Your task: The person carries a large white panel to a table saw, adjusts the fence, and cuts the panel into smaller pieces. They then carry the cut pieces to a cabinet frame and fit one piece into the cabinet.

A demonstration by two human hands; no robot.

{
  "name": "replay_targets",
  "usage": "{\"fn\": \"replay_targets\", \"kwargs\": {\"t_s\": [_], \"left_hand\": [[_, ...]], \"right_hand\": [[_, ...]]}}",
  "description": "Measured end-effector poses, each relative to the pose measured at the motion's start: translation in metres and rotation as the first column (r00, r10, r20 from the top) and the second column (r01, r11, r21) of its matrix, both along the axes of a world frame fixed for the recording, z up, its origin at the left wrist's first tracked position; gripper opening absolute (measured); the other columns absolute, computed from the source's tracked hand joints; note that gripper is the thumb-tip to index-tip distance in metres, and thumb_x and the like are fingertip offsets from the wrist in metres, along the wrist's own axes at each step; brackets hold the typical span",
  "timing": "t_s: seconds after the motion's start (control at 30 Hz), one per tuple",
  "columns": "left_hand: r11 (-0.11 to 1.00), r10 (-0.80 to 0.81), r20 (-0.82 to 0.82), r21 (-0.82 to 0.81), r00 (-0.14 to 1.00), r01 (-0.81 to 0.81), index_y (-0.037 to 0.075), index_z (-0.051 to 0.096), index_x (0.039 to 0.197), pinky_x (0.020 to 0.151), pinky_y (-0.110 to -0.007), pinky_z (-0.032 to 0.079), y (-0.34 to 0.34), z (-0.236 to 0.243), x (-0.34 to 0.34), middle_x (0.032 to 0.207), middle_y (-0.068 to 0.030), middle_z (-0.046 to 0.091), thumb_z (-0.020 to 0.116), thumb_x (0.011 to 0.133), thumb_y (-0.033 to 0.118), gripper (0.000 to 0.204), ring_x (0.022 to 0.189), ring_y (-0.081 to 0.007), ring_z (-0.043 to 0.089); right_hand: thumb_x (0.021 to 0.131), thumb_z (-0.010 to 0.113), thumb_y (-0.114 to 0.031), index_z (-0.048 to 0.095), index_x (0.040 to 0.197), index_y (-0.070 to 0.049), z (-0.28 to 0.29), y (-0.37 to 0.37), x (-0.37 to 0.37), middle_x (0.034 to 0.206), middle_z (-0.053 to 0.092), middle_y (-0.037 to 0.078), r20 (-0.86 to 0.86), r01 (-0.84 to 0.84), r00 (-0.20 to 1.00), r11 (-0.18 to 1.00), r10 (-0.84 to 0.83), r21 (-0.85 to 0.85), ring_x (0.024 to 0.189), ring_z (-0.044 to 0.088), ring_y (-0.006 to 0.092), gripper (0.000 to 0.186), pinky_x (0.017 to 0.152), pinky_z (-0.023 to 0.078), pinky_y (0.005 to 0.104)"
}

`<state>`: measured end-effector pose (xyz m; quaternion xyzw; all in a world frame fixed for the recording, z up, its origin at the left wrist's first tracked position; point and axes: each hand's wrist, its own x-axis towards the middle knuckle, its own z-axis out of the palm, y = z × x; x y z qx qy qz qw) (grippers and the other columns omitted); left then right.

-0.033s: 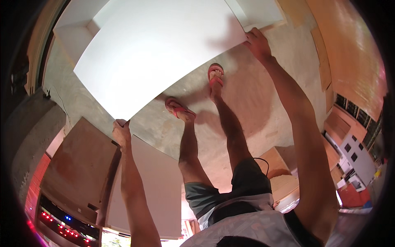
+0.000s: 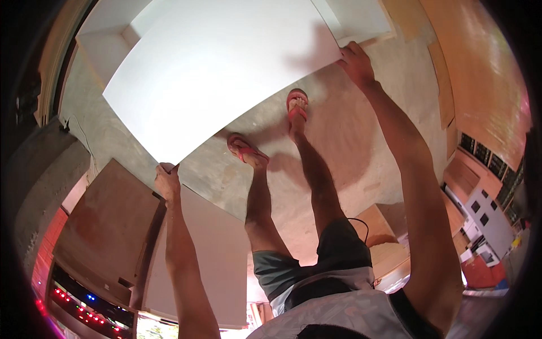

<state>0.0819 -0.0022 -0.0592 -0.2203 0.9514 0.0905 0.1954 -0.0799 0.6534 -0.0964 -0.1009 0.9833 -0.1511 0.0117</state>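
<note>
A large white panel (image 2: 226, 73) is held up by its two near corners, between my hands. My left hand (image 2: 167, 179) is closed round the near left corner. My right hand (image 2: 355, 63) grips the near right corner with its fingers wrapped over the edge. Beyond the panel, and partly hidden by it, a white box-like cabinet frame (image 2: 104, 48) rests on the floor. The panel's far edge lies outside the picture.
My feet in red sandals (image 2: 296, 104) stand on the concrete floor (image 2: 339, 152) below the panel. Brown and pale boards (image 2: 107, 226) lie at the left, near a unit with red and blue lights (image 2: 90, 311). Wooden boxes (image 2: 384, 226) and a tall wooden sheet (image 2: 480, 73) are at the right.
</note>
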Motion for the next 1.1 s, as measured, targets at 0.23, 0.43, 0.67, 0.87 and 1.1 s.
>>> {"fn": "replay_targets", "kwargs": {"t_s": [0.23,0.43,0.67,0.87,1.1], "left_hand": [[1.000,0.002,-0.036,-0.010,0.999,-0.003,0.001,0.058,0.097,0.072,-0.045,0.056,0.007,-0.010,-0.009,0.091,-0.0174,0.073,0.081,0.086,0.017,0.030,0.081,-0.0374,0.073],[0.992,0.121,-0.010,0.038,0.993,-0.120,-0.001,0.055,0.100,0.072,-0.046,0.057,0.006,-0.023,-0.007,0.092,-0.0206,0.072,0.078,0.089,0.012,0.028,0.082,-0.0382,0.073],[0.987,0.095,-0.092,0.139,0.991,-0.082,0.001,0.057,0.098,0.073,-0.043,0.056,-0.004,-0.028,-0.006,0.088,-0.0152,0.071,0.078,0.086,0.006,0.025,0.079,-0.0339,0.072],[0.991,0.104,-0.049,0.084,0.993,-0.100,0.000,0.057,0.098,0.076,-0.046,0.055,-0.006,-0.029,-0.005,0.088,-0.0192,0.071,0.074,0.087,0.010,0.023,0.085,-0.0400,0.071],[0.980,0.163,0.052,0.108,0.985,-0.168,0.001,0.056,0.111,0.078,-0.051,0.057,-0.007,-0.029,-0.004,0.101,-0.0238,0.071,0.074,0.087,0.008,0.030,0.091,-0.0439,0.071]], "right_hand": [[0.076,0.081,-0.014,0.069,0.112,-0.009,-0.008,0.000,-0.007,0.103,0.059,0.008,-0.035,0.024,0.999,1.000,-0.023,0.017,0.102,0.061,0.0305,0.038,0.089,0.055,0.0432],[0.076,0.080,-0.013,0.068,0.114,-0.003,-0.013,-0.001,-0.011,0.107,0.060,0.009,-0.024,0.034,0.999,0.998,-0.033,0.056,0.104,0.060,0.0326,0.041,0.090,0.055,0.0436],[0.078,0.080,-0.013,0.067,0.116,-0.004,-0.005,0.007,-0.019,0.109,0.059,0.010,0.123,0.009,0.992,1.000,-0.012,0.030,0.106,0.060,0.0322,0.041,0.090,0.055,0.0434],[0.082,0.078,-0.009,0.067,0.117,-0.001,-0.008,0.017,-0.024,0.115,0.061,0.014,0.196,-0.050,0.980,0.998,0.040,0.049,0.108,0.063,0.0332,0.038,0.093,0.054,0.0423],[0.095,0.061,-0.001,0.062,0.119,0.003,-0.008,0.013,-0.027,0.121,0.052,0.009,0.347,0.032,0.938,0.994,0.006,-0.102,0.113,0.058,0.0229,0.025,0.097,0.055,0.0345]]}}
